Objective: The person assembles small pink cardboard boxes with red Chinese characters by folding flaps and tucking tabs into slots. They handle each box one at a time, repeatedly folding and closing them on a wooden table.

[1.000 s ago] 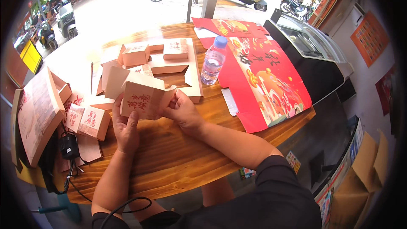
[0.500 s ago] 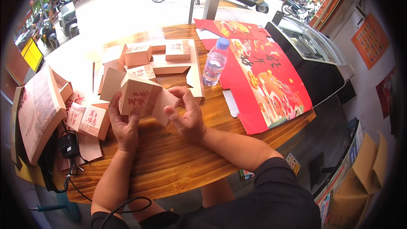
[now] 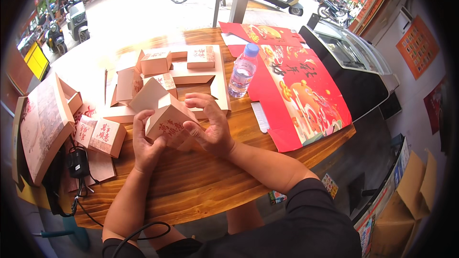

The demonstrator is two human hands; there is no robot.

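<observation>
Between my hands, above the wooden table (image 3: 191, 196), is a small pale-pink cardboard box (image 3: 164, 123) with red characters, one flap sticking up at its upper left. My left hand (image 3: 152, 145) grips its left side, thumb across the front. My right hand (image 3: 210, 126) is curled at the box's right side, thumb and fingers around that edge. Behind it lies a pale-pink tray box (image 3: 221, 79) with small boxes like this one (image 3: 155, 62) set in it. To my left are two more small printed boxes (image 3: 109, 136), side by side.
A water bottle (image 3: 243, 72) with a blue cap stands beside a flat red printed carton (image 3: 311, 95). A large pink box lid (image 3: 45, 124) leans at far left, near a black device with cables (image 3: 78, 163). A glass display case (image 3: 354, 48) stands at right.
The box has tilted and come down slightly toward me. Its right flap has gone from sticking out to being folded in or hidden by my right hand. My left hand has shifted right.
</observation>
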